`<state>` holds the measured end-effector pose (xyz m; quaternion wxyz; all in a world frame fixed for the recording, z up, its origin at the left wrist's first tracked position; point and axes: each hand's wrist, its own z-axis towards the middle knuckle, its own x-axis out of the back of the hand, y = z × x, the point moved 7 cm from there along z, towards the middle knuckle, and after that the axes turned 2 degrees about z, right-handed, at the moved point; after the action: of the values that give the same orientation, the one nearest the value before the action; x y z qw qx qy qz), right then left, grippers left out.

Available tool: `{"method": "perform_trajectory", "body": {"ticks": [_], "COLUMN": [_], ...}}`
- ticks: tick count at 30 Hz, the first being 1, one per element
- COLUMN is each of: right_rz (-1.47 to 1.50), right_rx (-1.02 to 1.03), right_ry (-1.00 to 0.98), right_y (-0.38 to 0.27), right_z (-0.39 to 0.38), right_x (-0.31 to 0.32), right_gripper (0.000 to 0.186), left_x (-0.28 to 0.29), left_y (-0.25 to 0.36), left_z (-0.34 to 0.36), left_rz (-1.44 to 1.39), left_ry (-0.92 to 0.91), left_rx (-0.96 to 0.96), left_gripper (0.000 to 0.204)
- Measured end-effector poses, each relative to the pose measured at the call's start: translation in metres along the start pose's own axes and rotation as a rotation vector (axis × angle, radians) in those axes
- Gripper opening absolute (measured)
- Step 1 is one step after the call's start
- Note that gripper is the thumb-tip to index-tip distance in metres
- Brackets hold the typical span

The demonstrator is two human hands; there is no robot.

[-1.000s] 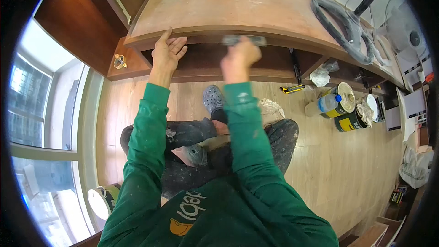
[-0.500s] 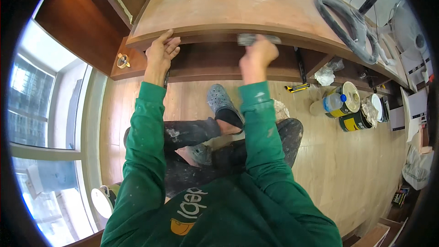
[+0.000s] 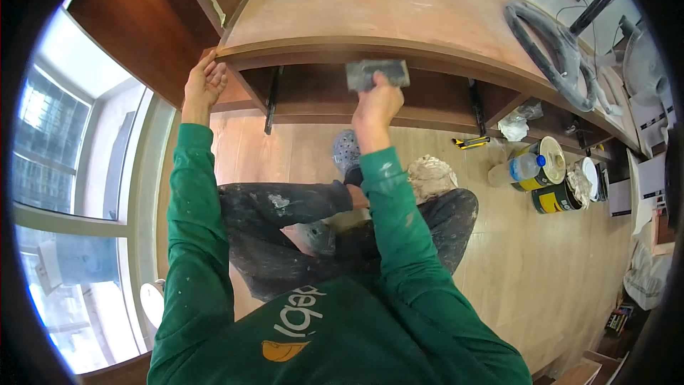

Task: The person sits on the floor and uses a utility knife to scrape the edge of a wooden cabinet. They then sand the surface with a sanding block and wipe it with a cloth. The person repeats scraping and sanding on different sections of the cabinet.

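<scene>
My left hand point(image 3: 206, 83) is at the left end of the wooden shelf's front edge point(image 3: 299, 50), its fingers loosely curled and apart, with fingertips touching the edge. My right hand point(image 3: 377, 113) grips a grey rectangular sanding block point(image 3: 370, 72) just below the middle of that edge. The pale, dusty shelf top point(image 3: 367, 0) stretches above both hands. Under it is a dark brown cubby with black metal slides point(image 3: 476, 107) on its dividers.
A grey hose point(image 3: 534, 46) lies on the shelf's right. On the floor are a yellow knife point(image 3: 470, 142), plastic bottle point(image 3: 525, 168), several buckets point(image 3: 552, 199) and a crumpled pale pile point(image 3: 431, 177) near my crossed legs. A glass window point(image 3: 78, 142) stands at left.
My left hand has slid left to the shelf's end, fingers more curled. My right hand moved right, then back left and slightly down with the block, now showing more of its face.
</scene>
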<state>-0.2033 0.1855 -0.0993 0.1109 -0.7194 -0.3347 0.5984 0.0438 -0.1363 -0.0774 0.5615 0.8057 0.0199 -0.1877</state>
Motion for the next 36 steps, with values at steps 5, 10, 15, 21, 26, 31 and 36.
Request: {"method": "perform_trajectory", "body": {"ticks": [5, 10, 15, 21, 26, 31, 36], "right_rz": [-0.027, -0.332, -0.031, -0.405, -0.107, -0.177, 0.04], "right_rx": [0.009, 0.116, 0.043, 0.097, 0.085, -0.167, -0.336], "right_ry": [0.046, 0.016, 0.064, -0.013, 0.03, -0.227, -0.178], "right_y": [0.019, 0.101, 0.036, 0.105, 0.07, 0.163, 0.162], "right_z": [-0.002, -0.046, -0.023, -0.045, -0.042, -0.099, -0.101], "right_x": [-0.039, -0.084, -0.054, -0.084, -0.073, -0.08, -0.075], "right_gripper": [0.007, 0.013, 0.013, 0.018, 0.011, 0.007, 0.018], "left_x": [-0.013, -0.018, -0.007, -0.015, -0.012, -0.014, -0.012], "left_y": [0.003, 0.015, 0.007, 0.013, 0.011, 0.029, 0.052], "left_z": [-0.013, -0.015, -0.026, -0.021, -0.015, -0.019, -0.013], "left_rz": [0.034, 0.127, 0.105, 0.095, 0.12, 0.328, 0.684], "left_ry": [-0.053, -0.02, 0.059, -0.002, -0.039, -0.132, -0.167], "left_rx": [-0.072, -0.144, -0.235, -0.233, -0.179, -0.127, -0.235], "left_gripper": [0.029, 0.024, 0.021, 0.024, 0.021, 0.023, 0.028]}}
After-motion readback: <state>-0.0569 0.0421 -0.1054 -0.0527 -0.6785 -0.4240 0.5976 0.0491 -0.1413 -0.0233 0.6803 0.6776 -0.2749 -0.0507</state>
